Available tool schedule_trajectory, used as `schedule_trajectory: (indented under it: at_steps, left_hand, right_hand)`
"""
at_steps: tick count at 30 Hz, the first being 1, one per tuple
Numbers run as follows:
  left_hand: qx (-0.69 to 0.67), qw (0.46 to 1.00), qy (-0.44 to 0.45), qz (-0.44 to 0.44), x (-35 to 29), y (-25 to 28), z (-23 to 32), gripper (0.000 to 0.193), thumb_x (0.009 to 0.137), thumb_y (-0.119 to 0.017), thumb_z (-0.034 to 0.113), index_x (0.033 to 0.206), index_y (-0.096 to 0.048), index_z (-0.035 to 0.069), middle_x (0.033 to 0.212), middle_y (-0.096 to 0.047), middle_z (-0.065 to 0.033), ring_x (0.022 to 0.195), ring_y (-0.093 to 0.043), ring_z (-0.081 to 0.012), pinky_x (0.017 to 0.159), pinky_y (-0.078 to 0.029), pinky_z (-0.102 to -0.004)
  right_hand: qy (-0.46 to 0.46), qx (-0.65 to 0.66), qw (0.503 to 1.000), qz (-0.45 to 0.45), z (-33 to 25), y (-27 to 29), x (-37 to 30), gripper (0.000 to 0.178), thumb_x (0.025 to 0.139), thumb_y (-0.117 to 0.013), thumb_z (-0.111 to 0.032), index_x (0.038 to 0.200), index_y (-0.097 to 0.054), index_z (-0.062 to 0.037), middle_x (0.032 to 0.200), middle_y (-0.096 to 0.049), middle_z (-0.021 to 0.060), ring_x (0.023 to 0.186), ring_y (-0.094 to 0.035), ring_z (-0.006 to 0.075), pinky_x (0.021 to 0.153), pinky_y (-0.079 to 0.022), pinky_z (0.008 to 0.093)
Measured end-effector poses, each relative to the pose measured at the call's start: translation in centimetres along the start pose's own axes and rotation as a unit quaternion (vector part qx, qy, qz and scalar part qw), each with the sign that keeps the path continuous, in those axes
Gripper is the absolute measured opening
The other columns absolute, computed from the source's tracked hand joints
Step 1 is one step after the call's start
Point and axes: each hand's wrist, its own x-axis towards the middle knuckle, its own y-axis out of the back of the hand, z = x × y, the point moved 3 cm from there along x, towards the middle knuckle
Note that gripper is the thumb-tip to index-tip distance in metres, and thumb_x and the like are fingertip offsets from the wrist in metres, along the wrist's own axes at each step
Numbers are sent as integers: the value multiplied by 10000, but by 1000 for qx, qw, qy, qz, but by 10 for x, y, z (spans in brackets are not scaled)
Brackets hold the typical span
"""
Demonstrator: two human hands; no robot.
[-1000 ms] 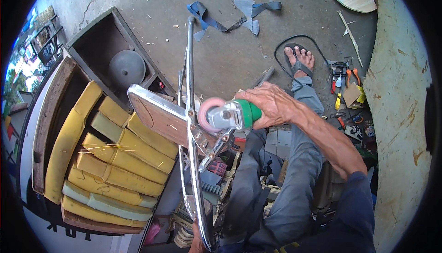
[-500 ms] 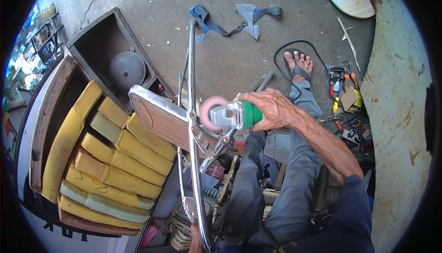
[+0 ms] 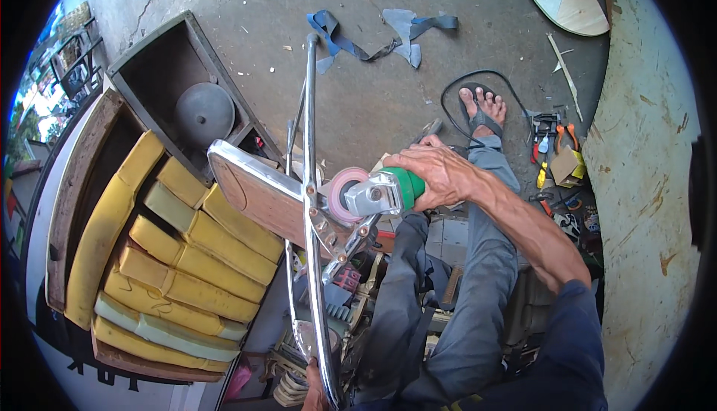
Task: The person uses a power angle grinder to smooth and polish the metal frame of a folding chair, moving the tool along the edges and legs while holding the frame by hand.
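My right hand (image 3: pixel 441 175) is wrapped round the green body of an angle grinder (image 3: pixel 405 187), in front of my legs. Its pink disc (image 3: pixel 340 198) is at a chrome tube frame (image 3: pixel 312 134), close to the bolted metal joint; whether the disc touches cannot be told. The frame looks like part of a folding chair, with a brown wooden panel (image 3: pixel 258 198) edged in metal. At the bottom of the view, my left hand (image 3: pixel 314 390) grips the frame's lower end, most of its fingers hidden.
Yellow foam pieces (image 3: pixel 179 261) are stacked at left beside a dark open box (image 3: pixel 168 52) holding a round lid. Blue strips (image 3: pixel 407 34) lie on the floor. A black cord (image 3: pixel 478 75) loops round my foot. Pliers (image 3: pixel 567 136) and other tools lie at right.
The grinder and my right hand have shifted slightly down, and the disc is tilted a little differently. My left hand stays on the frame.
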Motion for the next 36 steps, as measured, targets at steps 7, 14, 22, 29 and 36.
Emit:
schedule_trajectory:
  at_steps: [7, 14, 22, 29, 36]
  left_hand:
    - [-1, 1000, -1, 5, 4, 7, -2, 287, 1042, -539, 336, 947, -677, 103, 754, -649, -73, 593, -645, -253, 492, -548, -379]
    - [2, 1000, -3, 6, 27, 13, -10, 292, 1041, -539, 335, 931, -678, 103, 738, -647, -71, 572, -641, -254, 473, -545, -381]
    - [-21, 1000, 6, -1, 21, 11, -13, 389, 1035, -478, 411, 883, -674, 111, 675, -636, -68, 510, -624, -262, 435, -531, -387]
    - [-14, 1000, 7, -1, -1, -1, -3, 538, 1031, -507, 453, 1284, -601, -11, 1149, -686, -162, 995, -644, -315, 920, -506, -420]
    - [-32, 999, 11, 15, -18, -17, 10, 385, 1026, -465, 428, 871, -662, 136, 648, -581, -47, 499, -579, -251, 426, -499, -381]
  right_hand:
    - [1, -11, 1000, -11, -3, 4, 4, 796, 604, -814, -310, 1344, -561, -160, 1094, -685, 73, 1071, -660, 297, 879, -425, 455]
    - [-61, -40, 996, -52, -21, 23, 20, 718, 605, -776, -402, 1229, -606, -90, 852, -725, 172, 799, -720, 404, 710, -550, 498]
    - [-134, -30, 978, -157, -49, 44, 40, 642, 629, -789, -459, 1091, -641, -40, 768, -716, 219, 747, -713, 432, 686, -547, 495]
    - [-163, -16, 979, -125, -44, 38, 44, 670, 626, -802, -468, 1105, -640, -29, 787, -721, 225, 763, -717, 435, 712, -553, 504]
    - [-121, -45, 984, -124, -53, 35, 33, 701, 616, -778, -420, 1182, -614, -41, 807, -731, 209, 749, -723, 416, 662, -550, 489]
